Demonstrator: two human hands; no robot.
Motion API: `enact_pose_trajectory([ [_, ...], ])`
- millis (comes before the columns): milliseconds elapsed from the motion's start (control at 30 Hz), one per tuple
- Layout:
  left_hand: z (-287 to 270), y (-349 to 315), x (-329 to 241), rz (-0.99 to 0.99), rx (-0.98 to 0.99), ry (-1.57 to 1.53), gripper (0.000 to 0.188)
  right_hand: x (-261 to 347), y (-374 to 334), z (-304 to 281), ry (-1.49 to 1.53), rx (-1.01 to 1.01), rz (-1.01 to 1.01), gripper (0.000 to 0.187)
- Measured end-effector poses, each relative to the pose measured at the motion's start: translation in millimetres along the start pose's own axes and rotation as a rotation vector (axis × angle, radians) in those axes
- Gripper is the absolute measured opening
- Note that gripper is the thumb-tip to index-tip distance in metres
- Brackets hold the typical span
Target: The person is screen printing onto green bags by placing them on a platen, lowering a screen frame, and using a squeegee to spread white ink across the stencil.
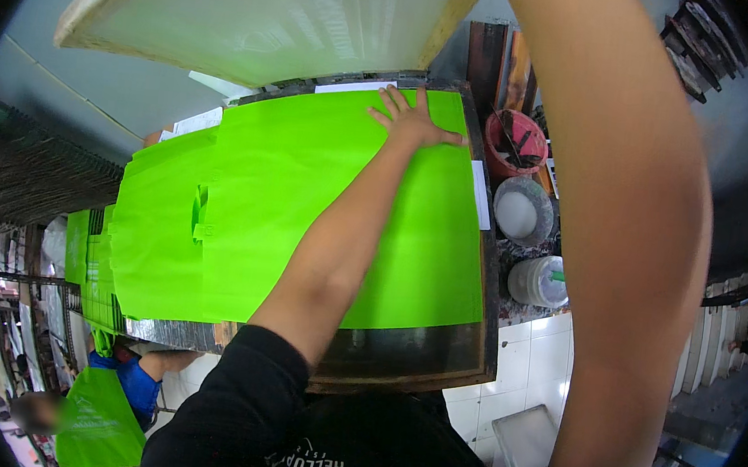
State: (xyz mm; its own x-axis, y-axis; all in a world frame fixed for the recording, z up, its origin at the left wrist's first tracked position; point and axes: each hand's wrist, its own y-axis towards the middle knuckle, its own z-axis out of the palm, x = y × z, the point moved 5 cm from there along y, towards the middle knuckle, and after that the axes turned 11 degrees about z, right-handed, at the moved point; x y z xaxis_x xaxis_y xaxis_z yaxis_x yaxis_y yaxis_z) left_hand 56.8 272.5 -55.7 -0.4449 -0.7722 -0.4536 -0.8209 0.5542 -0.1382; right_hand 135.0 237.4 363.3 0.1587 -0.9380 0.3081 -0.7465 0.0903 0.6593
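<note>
Left hand flat on a bright green bag, right arm raised out of sight.

The left hand [417,122] lies spread wide, palm down, on the far right corner of the green bag [304,218], which is laid flat across the dark work table [417,353]. A big framed screen [269,11] hangs tilted above the far edge. The right forearm [623,237] rises up past the top of the view, so I cannot tell how that hand is held. To the right stand a red pot [515,144] and two white tubs [523,213]. More green bags [90,271] are stacked at the left.
</note>
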Motion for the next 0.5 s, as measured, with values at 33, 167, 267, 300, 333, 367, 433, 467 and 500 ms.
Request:
enact_pose_trajectory([
  [33,-9.2,-6.7,-4.0,0.118,-0.131,-0.115,0.134,0.1,-9.0,-1.5,0.027,0.036,0.031,0.038],
  [167,-87.3,-123.1,-30.0,0.511,-0.245,-1.012,0.074,8.2,-60.0,-26.5,-0.012,0.182,0.292,0.036],
  [267,-140.1,-252.8,19.2,0.597,-0.511,-1.17,0.057,12.8,-116.3,8.1,-0.022,0.15,0.207,0.036],
  [300,-145.7,-291.3,39.8,0.596,-0.604,-1.217,0.055,12.0,-139.6,21.3,-0.041,0.065,0.103,0.036],
  [333,-143.0,-327.0,60.2,0.577,-0.677,-1.361,0.048,14.7,-173.3,36.0,0.01,0.072,0.071,0.036],
  [367,-136.1,-352.7,66.9,0.582,-0.593,-1.435,0.042,22.8,-210.2,35.1,0.042,0.072,0.05,0.036],
  [433,-89.2,-387.8,86.6,0.164,-0.356,-1.33,0.033,15.0,-268.8,49.1,0.125,0.215,0.167,0.023],
  [467,-56.2,-403.6,96.1,0.013,-0.289,-1.426,0.03,12.7,-292.5,59.2,0.162,0.205,0.147,0.023],
  [500,-28.7,-413.8,103.8,-0.081,-0.275,-1.456,0.027,9.1,-313.4,71.9,0.198,0.198,0.131,0.024],
])
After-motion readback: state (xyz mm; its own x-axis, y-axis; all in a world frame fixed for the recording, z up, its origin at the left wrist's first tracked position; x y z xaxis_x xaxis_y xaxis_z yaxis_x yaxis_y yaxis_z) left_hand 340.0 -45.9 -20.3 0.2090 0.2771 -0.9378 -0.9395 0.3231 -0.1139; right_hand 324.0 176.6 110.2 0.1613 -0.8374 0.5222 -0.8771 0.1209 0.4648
